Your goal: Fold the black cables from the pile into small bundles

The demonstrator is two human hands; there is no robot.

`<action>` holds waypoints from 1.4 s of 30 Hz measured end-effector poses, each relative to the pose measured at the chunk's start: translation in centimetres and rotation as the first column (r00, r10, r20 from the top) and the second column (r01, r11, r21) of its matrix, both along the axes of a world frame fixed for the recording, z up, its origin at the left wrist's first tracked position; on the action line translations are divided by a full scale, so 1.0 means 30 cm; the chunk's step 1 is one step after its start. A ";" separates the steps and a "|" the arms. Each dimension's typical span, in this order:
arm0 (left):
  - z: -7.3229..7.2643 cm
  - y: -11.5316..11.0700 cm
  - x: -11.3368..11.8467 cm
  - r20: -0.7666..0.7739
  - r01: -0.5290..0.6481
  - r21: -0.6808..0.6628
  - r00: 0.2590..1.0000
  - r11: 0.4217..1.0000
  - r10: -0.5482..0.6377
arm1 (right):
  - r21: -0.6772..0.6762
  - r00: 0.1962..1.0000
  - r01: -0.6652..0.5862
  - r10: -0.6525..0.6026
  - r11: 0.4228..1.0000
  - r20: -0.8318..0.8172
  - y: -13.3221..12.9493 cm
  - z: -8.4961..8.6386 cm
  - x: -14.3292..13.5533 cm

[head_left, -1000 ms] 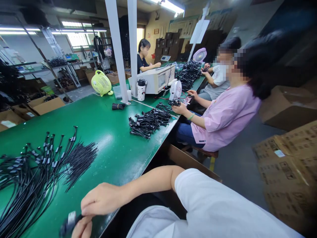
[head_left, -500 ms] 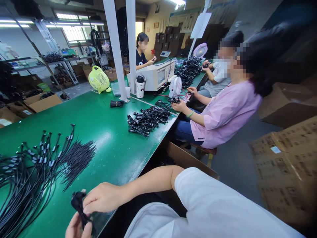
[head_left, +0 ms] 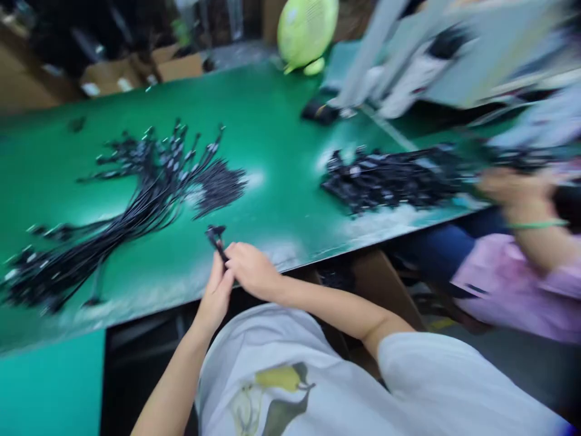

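A bundled black cable [head_left: 216, 236] is held at the near edge of the green table, its dark end standing up above my fingers. My left hand [head_left: 215, 297] is closed around its lower part. From the other side my right hand [head_left: 252, 270] grips the same cable, fingertips touching the left hand. Much of the cable is hidden in my fingers. Beyond my hands lies a pile of thin black ties [head_left: 221, 186], and to their left a spread of long black cables [head_left: 136, 212] with small connectors and pale tags.
Bundled black cables [head_left: 390, 178] lie in a heap at the right. A co-worker's hand [head_left: 517, 188] is just past it. A yellow-green fan [head_left: 307, 33] and white posts [head_left: 370, 54] stand at the back. An open carton [head_left: 385, 290] sits below the table edge.
My view has swung left and down, bringing the whole cable spread into sight. Both hands still hold the bundled cable, now closer together. The picture is blurred toward its edges.
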State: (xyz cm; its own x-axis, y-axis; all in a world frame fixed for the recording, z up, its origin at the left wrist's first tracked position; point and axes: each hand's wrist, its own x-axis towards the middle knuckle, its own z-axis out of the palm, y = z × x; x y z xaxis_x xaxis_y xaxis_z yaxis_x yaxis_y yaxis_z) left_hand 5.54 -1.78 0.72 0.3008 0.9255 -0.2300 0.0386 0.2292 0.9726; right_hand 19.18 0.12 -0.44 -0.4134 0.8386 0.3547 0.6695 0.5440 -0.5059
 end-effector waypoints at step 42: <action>-0.001 -0.013 -0.210 0.154 -0.114 0.119 0.983 0.986 0.095 | 0.427 0.993 -0.073 0.024 0.901 0.118 -0.028 -0.012 0.054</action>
